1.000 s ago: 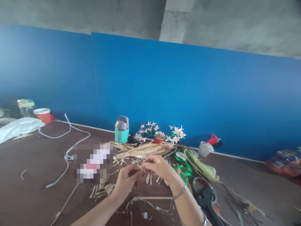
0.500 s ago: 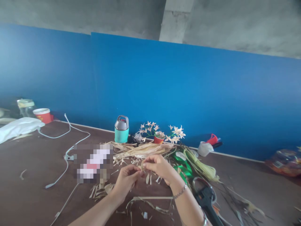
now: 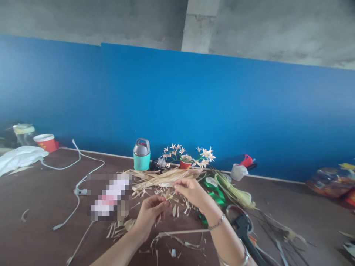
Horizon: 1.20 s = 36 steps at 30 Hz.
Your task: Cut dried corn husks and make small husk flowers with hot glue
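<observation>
Husk strip [image 3: 167, 194] points upward from left hand [image 3: 151, 211].

Teal flask [image 3: 141, 156], green ribbon [image 3: 217, 195], tan husk strips [image 3: 163, 178], blue wall [image 3: 194, 111]

A small tan dried-leaf piece [image 3: 168, 194] with pointed, petal-like tips stands upright near the scene's centre, pinched at its base by the left hand [image 3: 151, 213].

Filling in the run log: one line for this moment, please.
left hand: pinching straw piece | right hand: close beside it | scissors: on table
</observation>
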### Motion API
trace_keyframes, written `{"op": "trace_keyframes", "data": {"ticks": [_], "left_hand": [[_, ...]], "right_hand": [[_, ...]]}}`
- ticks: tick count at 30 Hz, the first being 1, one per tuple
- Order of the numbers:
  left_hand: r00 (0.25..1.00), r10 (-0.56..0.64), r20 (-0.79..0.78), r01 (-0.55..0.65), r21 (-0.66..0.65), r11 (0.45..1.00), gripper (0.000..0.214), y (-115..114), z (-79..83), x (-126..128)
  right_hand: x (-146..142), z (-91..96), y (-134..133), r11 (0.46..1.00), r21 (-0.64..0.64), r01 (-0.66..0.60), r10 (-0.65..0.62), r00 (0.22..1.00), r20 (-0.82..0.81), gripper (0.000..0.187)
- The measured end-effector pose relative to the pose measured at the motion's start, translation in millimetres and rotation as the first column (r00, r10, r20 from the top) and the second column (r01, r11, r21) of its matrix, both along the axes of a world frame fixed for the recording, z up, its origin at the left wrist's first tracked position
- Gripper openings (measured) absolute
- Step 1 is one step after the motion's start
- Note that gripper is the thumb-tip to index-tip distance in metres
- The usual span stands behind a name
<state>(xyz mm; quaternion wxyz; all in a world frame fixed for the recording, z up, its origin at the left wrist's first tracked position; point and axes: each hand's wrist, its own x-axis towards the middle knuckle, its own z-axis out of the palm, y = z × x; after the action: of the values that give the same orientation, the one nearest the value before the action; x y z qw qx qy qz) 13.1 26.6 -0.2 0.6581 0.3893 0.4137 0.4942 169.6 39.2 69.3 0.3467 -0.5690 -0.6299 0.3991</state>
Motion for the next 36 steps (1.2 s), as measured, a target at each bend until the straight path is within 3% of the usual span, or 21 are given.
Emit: {"op": "trace_keyframes", "data": {"ticks": [6,12,14,17,19,21,23,28,31,36], "left_hand": [[0.997,-0.075,0.016,0.074,0.026,0.997,0.027,0,-2.3,0],[0.997,-0.056,0.052,0.054,0.029,0.998,0.026,-4,5.7,-2],[0.997,-0.058,0.054,0.057,0.028,0.998,0.026,-4,5.1,-2],[0.997,-0.066,0.039,0.065,0.014,0.998,0.027,-4,1.8,-2],[0.997,-0.072,0.02,0.071,0.012,0.997,0.028,-5,0.5,-3],[0.996,-0.09,0.019,0.09,0.008,0.996,0.028,-6,0.9,-3],[0.994,-0.103,0.017,0.103,0.0,0.995,0.028,-8,2.1,-2],[0.991,-0.128,0.028,0.129,-0.007,0.992,0.028,-6,-1.1,-2],[0.992,-0.118,0.042,0.118,0.005,0.993,0.028,-3,-5.5,-2],[0.998,-0.053,0.019,0.053,0.006,0.999,0.026,-1,-5.9,-5]], "right_hand": [[29,21.3,-2,0.99,0.116,0.075,-0.082,0.995,0.055,0.024],[74,26.4,-22,0.972,0.166,0.163,-0.208,0.93,0.304,0.024],[89,19.5,-39,0.963,0.166,0.214,-0.266,0.859,0.437,0.023],[110,3.3,-66,0.914,0.129,0.385,-0.377,0.687,0.621,0.021],[122,-9.0,-81,0.872,0.12,0.475,-0.399,0.545,0.738,0.023],[131,-21.6,-92,0.844,0.113,0.525,-0.393,0.459,0.797,0.021],[136,-34.5,-102,0.834,0.099,0.543,-0.386,0.446,0.807,0.018],[130,-60.9,-120,0.81,0.115,0.575,-0.397,0.395,0.829,0.031],[122,-66.3,-125,0.8,0.122,0.588,-0.372,0.325,0.869,0.028],[118,-68.0,-123,0.806,0.097,0.584,-0.33,0.308,0.892,0.026]]}}
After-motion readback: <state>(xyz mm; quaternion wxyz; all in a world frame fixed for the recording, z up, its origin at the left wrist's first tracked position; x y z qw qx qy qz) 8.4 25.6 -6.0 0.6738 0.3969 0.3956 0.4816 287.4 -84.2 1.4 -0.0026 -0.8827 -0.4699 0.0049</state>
